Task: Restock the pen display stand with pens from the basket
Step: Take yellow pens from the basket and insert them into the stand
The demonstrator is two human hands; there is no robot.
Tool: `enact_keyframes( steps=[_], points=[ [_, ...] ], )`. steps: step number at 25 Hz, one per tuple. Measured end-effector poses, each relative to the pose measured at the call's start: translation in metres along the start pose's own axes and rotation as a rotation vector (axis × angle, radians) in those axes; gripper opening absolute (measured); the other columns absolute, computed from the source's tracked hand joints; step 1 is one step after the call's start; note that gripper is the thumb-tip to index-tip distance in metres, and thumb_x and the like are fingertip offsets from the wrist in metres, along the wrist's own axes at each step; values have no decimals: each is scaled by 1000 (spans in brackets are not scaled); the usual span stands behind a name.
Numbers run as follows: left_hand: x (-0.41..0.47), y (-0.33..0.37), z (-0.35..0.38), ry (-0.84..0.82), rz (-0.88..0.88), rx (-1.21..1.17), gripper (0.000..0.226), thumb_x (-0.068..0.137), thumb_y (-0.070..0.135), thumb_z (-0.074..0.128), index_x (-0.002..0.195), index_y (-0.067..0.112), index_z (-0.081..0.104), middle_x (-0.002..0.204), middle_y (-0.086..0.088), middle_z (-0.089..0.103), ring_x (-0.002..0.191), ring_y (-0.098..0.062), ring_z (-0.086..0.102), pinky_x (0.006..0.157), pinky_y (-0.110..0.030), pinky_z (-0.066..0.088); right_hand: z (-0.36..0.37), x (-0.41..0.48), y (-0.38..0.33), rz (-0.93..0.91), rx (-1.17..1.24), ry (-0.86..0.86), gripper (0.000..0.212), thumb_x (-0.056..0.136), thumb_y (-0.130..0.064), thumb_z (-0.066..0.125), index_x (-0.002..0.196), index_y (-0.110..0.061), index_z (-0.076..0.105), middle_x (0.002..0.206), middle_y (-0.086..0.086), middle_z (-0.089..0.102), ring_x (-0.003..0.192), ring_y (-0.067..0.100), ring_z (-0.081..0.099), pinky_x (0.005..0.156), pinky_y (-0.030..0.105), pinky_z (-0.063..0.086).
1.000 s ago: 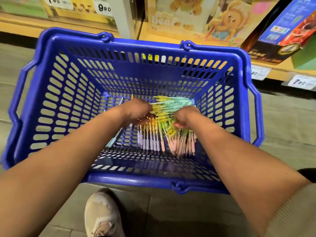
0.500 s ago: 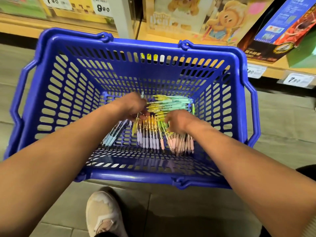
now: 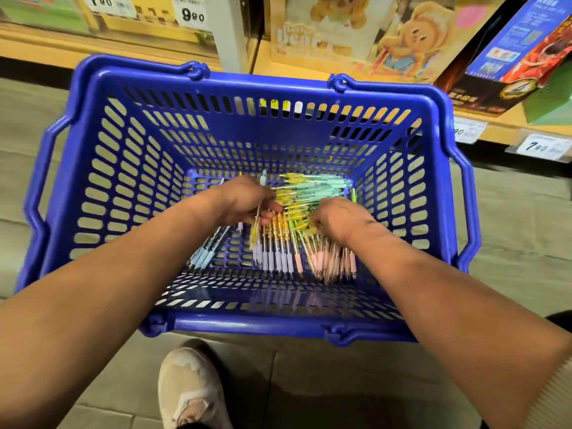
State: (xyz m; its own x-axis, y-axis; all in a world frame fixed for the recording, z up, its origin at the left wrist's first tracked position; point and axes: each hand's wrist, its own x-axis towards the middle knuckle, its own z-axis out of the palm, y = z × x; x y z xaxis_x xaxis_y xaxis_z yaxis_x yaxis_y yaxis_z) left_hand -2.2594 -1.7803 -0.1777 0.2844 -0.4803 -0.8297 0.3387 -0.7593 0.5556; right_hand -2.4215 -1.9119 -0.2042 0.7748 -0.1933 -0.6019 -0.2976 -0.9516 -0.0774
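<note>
1. the left hand (image 3: 244, 201) is pinching a single pen (image 3: 254, 235), thumb and curled fingers (image 3: 272, 209) closing narrowly round its middle. one end is sticking out beyond the knuckles and the other is hanging below the fingertips, probably so it lifts free of the pile.
2. the right hand (image 3: 339, 218) is reaching knuckles-up into the pens (image 3: 278, 243), its fingers (image 3: 315, 221) curling down among the yellow ones. i cannot tell whether they are gripping any or only raking them together.
3. the pens are lying on the floor of the basket (image 3: 123, 181), directly under and around both sets of fingertips. they are lying in rough colour groups, which seems to make picking one kind at a time easier:
   - blue-grip pens (image 3: 205, 253) just outside the left fingers
   - lilac-grip pens (image 3: 272, 258) between the two hands
   - pink-grip pens (image 3: 334, 261) under the right wrist
   - mint pens (image 3: 322, 184) lying crosswise beyond both fingertips
4. the basket is sitting on the ground beside a shoe (image 3: 188, 388) and against a shelf (image 3: 235, 66), within reach of both hands.
5. the display stand is not showing here, so the restocking looks to be at the gathering stage.
</note>
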Motion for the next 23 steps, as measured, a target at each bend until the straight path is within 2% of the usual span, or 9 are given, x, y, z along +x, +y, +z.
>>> enact_keyframes(
  steps=[2,4,6,10,14,16,18,21,23],
  points=[
    [2,-4,-2,13,6,-96,24,108,17,44,123,2,54,107,-16,71,84,-26,68,78,-40,59,-14,-2,-4,38,344,125,14,97,-19,64,111,-24,66,105,-4,59,93,17,62,90,34,56],
    [3,-7,-3,3,36,-168,26,108,19,44,127,5,55,115,-17,69,97,-29,65,90,-45,56,-30,-2,-16,96,746,208,5,99,-29,61,100,-27,65,95,-4,66,74,11,61,72,25,56],
    [3,-5,-3,-48,88,-204,27,109,23,42,126,8,58,114,-15,68,102,-27,64,96,-45,52,-41,3,-31,132,988,247,7,98,-31,64,96,-25,64,88,-2,73,65,8,62,58,20,50],
    [1,0,-5,-154,87,-277,35,109,35,37,128,9,53,98,-14,73,94,-28,72,85,-45,60,-51,7,-41,225,1516,230,13,90,-15,76,96,-15,64,89,8,78,80,21,77,76,33,63],
    [-4,-4,-7,-217,75,-299,35,108,42,35,117,15,56,91,-11,69,70,-20,66,62,-34,57,-45,9,-32,180,1654,183,9,88,-4,74,96,-9,72,96,7,78,86,18,77,83,30,62],
    [-4,-4,-5,-201,68,-263,31,108,39,39,116,14,57,91,-12,68,63,-17,59,54,-30,53,-40,10,-26,185,1570,186,9,91,-9,71,97,-15,73,96,4,78,88,19,76,87,32,61],
    [-2,-5,-6,-158,54,-213,22,106,31,48,118,15,57,84,-8,65,59,-15,54,49,-27,50,-30,10,-17,225,1111,213,14,94,-13,67,100,-25,72,106,0,75,94,16,72,90,30,57],
    [3,-9,-12,-97,26,-147,17,103,19,55,117,9,53,72,-2,53,56,-12,51,49,-26,48,-8,4,-8,188,434,-28,51,89,0,68,129,-29,61,134,2,60,110,20,63,95,31,53],
    [6,-12,-16,-62,-10,-122,18,103,15,53,117,4,50,69,-2,52,56,-13,53,50,-27,49,0,4,-9,128,164,-99,57,85,7,69,132,-24,59,130,6,60,110,25,62,99,35,53]
  ],
)
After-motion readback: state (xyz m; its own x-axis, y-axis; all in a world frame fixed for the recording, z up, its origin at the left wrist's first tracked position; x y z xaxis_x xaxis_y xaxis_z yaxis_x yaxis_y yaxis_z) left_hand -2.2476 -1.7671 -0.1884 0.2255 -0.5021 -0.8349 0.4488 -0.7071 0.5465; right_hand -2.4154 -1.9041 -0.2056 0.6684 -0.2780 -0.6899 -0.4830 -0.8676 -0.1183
